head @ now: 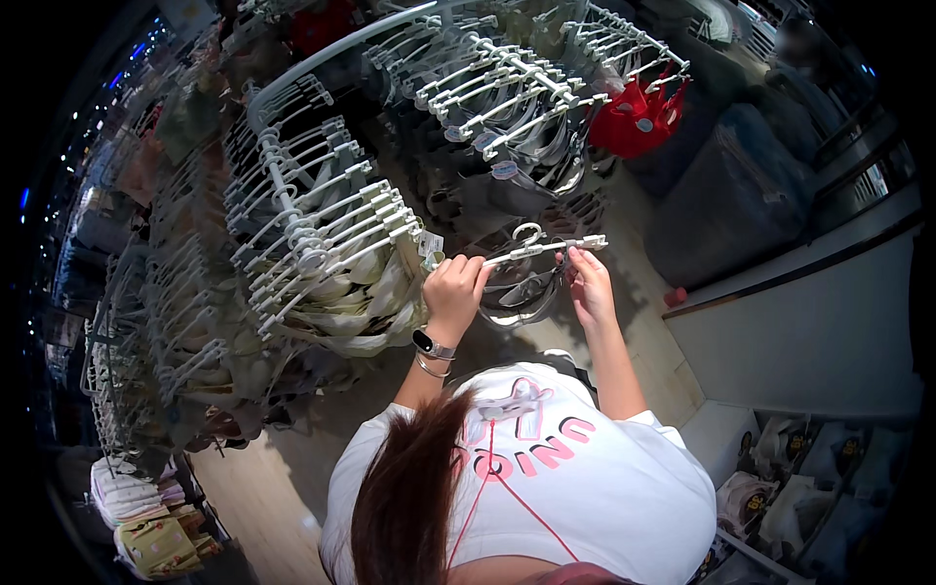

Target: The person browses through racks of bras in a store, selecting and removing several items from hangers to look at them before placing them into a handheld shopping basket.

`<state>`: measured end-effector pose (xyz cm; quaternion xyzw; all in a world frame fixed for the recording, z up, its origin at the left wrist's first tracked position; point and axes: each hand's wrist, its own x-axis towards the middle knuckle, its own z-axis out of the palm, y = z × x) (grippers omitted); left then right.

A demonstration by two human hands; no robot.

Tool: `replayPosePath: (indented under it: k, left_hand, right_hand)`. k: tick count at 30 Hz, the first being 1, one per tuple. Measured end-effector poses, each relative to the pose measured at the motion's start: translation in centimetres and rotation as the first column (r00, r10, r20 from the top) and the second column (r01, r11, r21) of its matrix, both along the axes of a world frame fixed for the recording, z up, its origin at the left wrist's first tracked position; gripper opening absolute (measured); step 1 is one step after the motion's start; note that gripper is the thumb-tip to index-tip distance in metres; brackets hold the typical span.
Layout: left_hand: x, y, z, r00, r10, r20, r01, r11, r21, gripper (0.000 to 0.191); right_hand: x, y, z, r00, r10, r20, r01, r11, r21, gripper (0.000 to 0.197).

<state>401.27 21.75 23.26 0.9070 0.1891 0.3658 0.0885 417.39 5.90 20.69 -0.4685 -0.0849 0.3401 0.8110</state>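
Observation:
A white plastic clip hanger (526, 252) lies between my two hands, its hook pointing up and away from me. My left hand (455, 289) is closed around the hanger's left part. The fingers of my right hand (587, 281) pinch the hanger near its right clip, together with a grey strap. A grey bra (521, 292) hangs below the bar. Just left of my left hand, a paper tag (430, 243) hangs by the closest rack of pale garments (365, 292). My left fingertips are mostly hidden.
White rack arms (281, 190) hold rows of clip hangers at the left and ahead (523, 69). Red garments (640, 121) hang at the upper right. A big dark bag (731, 197) stands by a white counter side (790, 329). Folded textiles (157, 545) and boxed garments (797, 512) fill the lower corners.

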Motion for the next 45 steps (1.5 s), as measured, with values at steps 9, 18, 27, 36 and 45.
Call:
replayPosePath:
  k: [9, 18, 27, 36, 45]
  left_hand:
    - [0.3, -0.3, -0.9, 0.999, 0.020, -0.050, -0.019, 0.999, 0.026, 0.014]
    - [0.9, -1.1, -1.8, 0.999, 0.022, -0.028, -0.022, 1.000, 0.002, 0.013]
    - [2.6, -1.2, 2.6, 0.999, -0.037, 0.030, 0.037, 0.999, 0.006, 0.012]
    - [8.0, 0.2, 5.4, 0.994, -0.102, 0.030, 0.104, 0.991, -0.087, 0.018]
    - [15.8, 2.4, 7.0, 0.994, -0.032, 0.102, 0.040, 0.996, -0.079, 0.022]
  right_hand:
    - [-0.1, 0.0, -2.2, 0.967, -0.143, -0.211, 0.124, 0.987, -0.101, 0.013]
    - [1.6, -1.0, -2.0, 0.915, -0.388, -0.113, 0.366, 0.913, -0.179, 0.005]
    - [4.8, -2.8, -0.2, 0.865, -0.254, 0.433, 0.355, 0.919, -0.170, 0.033]
    - [9.9, -1.1, 3.0, 0.840, -0.227, 0.492, 0.312, 0.945, -0.097, 0.026]
    - [17.5, 2.5, 5.3, 0.773, -0.341, 0.535, 0.373, 0.926, 0.053, 0.021]
